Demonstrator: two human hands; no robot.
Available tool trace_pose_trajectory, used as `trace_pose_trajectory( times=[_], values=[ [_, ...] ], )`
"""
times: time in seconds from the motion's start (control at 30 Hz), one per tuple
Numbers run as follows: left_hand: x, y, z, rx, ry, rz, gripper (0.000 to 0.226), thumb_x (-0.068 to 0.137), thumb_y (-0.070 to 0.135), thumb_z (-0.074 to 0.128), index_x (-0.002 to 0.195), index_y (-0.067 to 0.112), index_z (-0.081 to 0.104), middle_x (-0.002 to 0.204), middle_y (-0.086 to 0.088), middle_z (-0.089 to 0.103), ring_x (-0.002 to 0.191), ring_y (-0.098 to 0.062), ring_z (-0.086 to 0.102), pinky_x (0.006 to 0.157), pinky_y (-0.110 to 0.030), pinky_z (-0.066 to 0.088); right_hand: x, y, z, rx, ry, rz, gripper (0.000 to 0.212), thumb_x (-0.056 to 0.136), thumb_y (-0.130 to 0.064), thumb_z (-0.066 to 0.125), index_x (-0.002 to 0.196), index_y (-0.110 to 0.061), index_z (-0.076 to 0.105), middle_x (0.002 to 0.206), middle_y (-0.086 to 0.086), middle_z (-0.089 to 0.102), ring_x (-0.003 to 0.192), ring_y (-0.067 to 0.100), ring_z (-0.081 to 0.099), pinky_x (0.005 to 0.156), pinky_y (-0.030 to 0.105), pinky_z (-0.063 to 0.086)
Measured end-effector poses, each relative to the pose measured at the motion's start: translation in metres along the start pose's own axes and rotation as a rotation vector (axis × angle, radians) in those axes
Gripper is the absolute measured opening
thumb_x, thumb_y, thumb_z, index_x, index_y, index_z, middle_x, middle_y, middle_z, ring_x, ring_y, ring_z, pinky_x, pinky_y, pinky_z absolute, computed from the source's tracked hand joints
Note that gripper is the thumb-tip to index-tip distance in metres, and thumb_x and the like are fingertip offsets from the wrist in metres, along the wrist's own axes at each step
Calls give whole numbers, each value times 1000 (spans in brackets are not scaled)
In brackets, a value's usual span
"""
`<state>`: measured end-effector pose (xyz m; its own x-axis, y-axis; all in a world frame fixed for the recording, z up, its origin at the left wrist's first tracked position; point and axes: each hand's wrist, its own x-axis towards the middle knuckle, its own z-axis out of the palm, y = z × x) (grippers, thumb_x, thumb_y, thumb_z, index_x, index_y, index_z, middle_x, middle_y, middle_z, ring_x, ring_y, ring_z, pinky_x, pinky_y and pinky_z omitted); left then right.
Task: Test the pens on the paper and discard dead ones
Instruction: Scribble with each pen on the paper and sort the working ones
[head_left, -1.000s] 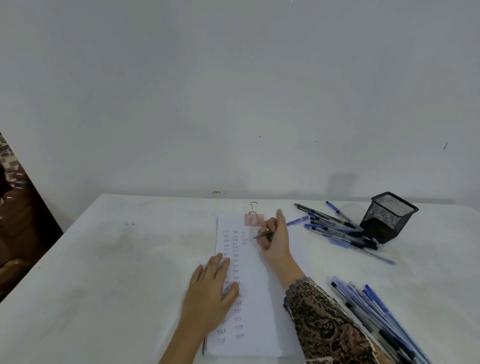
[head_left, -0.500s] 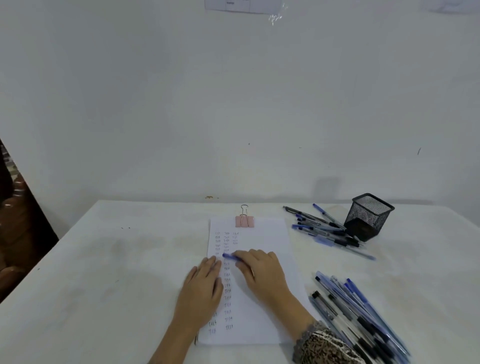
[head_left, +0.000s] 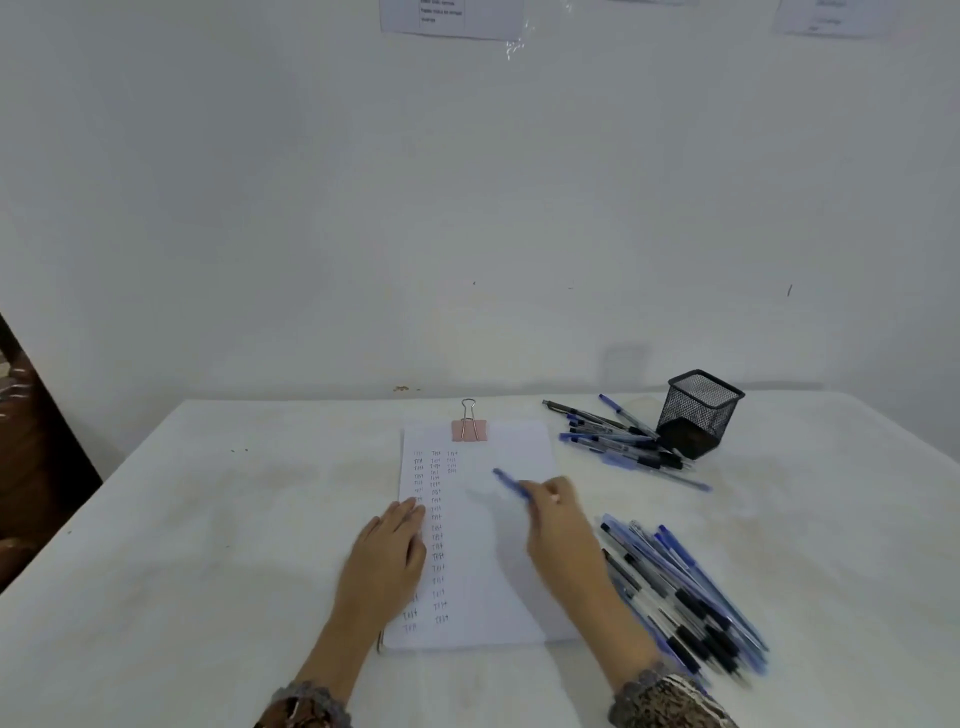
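A white sheet of paper (head_left: 498, 561) with columns of small written marks lies on the table, clipped at its top by a pink binder clip (head_left: 469, 429). My left hand (head_left: 392, 551) rests flat on the paper's left edge. My right hand (head_left: 558, 519) hovers over the paper's right side and holds a blue pen (head_left: 510, 486), blurred by motion, its free end pointing up and left. A large pile of pens (head_left: 680, 592) lies right of the paper. A second pile of pens (head_left: 618, 441) lies by a black mesh pen cup (head_left: 698, 413).
The white table (head_left: 208, 545) stands against a white wall. Its left edge drops off beside dark furniture (head_left: 26, 467). Printed notices (head_left: 452, 18) hang on the wall above.
My right hand stopped writing near the paper's top, drew back beside my left hand, then swung right with the pen. The camera tilted upward. My left hand stayed on the paper.
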<state>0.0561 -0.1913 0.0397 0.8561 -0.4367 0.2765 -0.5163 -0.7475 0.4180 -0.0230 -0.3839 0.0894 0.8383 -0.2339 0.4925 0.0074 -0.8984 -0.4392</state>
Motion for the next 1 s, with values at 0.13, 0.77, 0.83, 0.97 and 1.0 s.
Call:
trace_pose_trajectory(
  times=[0.13,0.77,0.83,0.97,1.0],
  values=[
    [0,0,0,-9,5,-6,82,77,47,2,136,10,45,145,0,40,135,-12,35,109,-22,14,-3,48,-49,-40,122,389,28,91,-10,53,119,-9,58,110,11,59,86,25,57,77,37,49],
    [-2,2,-1,-30,26,-19,87,73,51,-1,139,13,41,148,4,35,137,-8,30,111,-20,11,73,132,-58,-354,-411,394,18,95,-11,36,99,-11,54,102,13,55,96,28,54,74,31,39],
    [-2,3,-2,-36,23,-27,88,72,51,-3,140,15,39,148,6,33,137,-6,28,110,-17,8,75,142,-48,-437,-426,344,25,96,-16,40,119,-12,50,120,12,49,112,29,48,88,38,42],
    [-2,3,-2,-50,33,-34,86,73,51,0,139,15,41,148,6,34,136,-7,30,110,-17,9,74,148,-44,-532,-381,288,23,94,-23,47,116,-14,51,122,7,50,115,26,46,94,39,43],
    [-1,2,-1,-48,35,-29,85,74,50,1,138,14,42,147,4,36,135,-9,32,110,-19,11,74,148,-44,-560,-379,260,21,95,-23,46,113,-15,51,121,5,51,114,25,47,94,38,42]
  ],
)
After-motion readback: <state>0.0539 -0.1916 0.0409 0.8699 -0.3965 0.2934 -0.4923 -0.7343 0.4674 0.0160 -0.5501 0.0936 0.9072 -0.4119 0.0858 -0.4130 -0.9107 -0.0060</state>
